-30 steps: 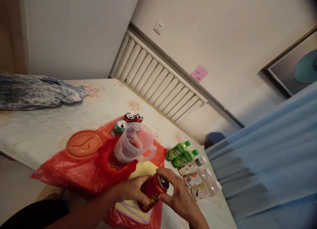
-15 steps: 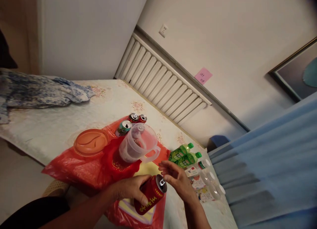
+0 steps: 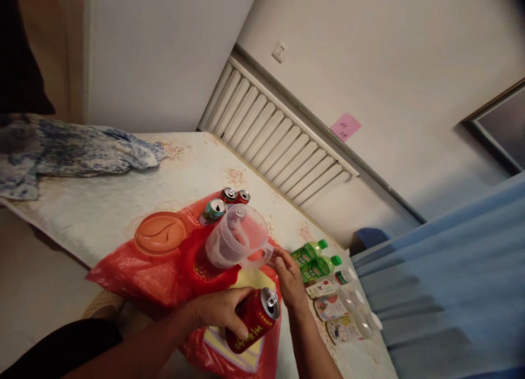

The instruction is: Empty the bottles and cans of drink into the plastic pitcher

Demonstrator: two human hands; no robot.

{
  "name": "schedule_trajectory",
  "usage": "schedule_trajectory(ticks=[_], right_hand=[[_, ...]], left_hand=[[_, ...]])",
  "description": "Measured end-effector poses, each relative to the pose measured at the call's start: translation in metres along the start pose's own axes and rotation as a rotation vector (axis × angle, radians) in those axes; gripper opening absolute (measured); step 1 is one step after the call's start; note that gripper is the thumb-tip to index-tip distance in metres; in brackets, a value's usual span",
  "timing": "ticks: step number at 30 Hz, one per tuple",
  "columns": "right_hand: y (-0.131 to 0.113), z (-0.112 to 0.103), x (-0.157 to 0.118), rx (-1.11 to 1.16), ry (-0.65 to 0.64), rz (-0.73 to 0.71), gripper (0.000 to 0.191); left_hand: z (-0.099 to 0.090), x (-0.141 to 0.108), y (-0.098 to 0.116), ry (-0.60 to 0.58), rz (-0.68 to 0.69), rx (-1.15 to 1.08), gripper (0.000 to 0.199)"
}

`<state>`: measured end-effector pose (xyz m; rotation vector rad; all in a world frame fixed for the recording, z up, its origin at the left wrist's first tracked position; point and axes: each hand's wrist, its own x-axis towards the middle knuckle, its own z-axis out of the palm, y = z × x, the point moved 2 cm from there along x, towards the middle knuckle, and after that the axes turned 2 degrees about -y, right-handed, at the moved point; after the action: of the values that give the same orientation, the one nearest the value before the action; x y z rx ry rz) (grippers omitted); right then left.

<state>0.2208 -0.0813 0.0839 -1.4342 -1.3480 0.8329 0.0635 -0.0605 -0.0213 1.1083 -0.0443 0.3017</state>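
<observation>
My left hand [image 3: 223,312] is wrapped round a dark red drink can [image 3: 255,323] with yellow lettering. The can leans to the right, and its pull tab stands raised on the silver top. My right hand [image 3: 288,275] is at the handle of a clear plastic pitcher [image 3: 235,242], its fingers loosely bent and partly apart. Whether they touch the handle is hard to tell. The pitcher stands on red plastic [image 3: 143,275], with some foam or liquid inside. A yellow-and-white cloth [image 3: 256,278] lies under the left hand and can.
An orange lid [image 3: 161,233] lies left of the pitcher. Behind it stand a teal can [image 3: 212,210] and two red cans [image 3: 243,197]. Green bottles [image 3: 318,267] and several clear bottles [image 3: 348,327] line the right side, near a blue curtain [image 3: 447,291]. A radiator [image 3: 279,133] borders the table.
My right hand has moved from beside the can's top, up and away, to the pitcher's handle. My left hand still holds the can. The whole view has shifted slightly.
</observation>
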Motion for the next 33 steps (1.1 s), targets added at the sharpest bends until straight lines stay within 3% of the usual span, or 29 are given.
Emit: schedule_trajectory(ticks=[6,11,16,19,23,28,33], right_hand=[[0.015,0.032,0.019,0.152,-0.1,-0.055,0.047],[0.017,0.052,0.035,0.304,0.011,-0.065,0.046],[-0.007,0.056,0.05,0.36,0.114,-0.089,0.047],[-0.029,0.044,0.055,0.317,0.167,-0.116,0.048],[-0.062,0.013,0.052,0.272,0.24,-0.167,0.052],[-0.093,-0.028,0.038,0.181,0.281,-0.207,0.05],[-0.105,-0.062,0.02,0.063,0.347,-0.192,0.05]], left_hand=[[-0.007,-0.005,-0.002,0.011,-0.02,0.104,0.077],[-0.008,-0.013,0.01,0.041,-0.076,0.206,0.077],[-0.009,-0.025,0.034,0.033,-0.122,0.264,0.078],[-0.011,-0.033,0.05,0.079,-0.123,0.354,0.076],[-0.017,-0.039,0.065,0.141,-0.06,0.364,0.085],[-0.031,-0.04,0.068,0.312,-0.003,0.465,0.081],[-0.044,-0.033,0.068,0.458,0.084,0.518,0.076]])
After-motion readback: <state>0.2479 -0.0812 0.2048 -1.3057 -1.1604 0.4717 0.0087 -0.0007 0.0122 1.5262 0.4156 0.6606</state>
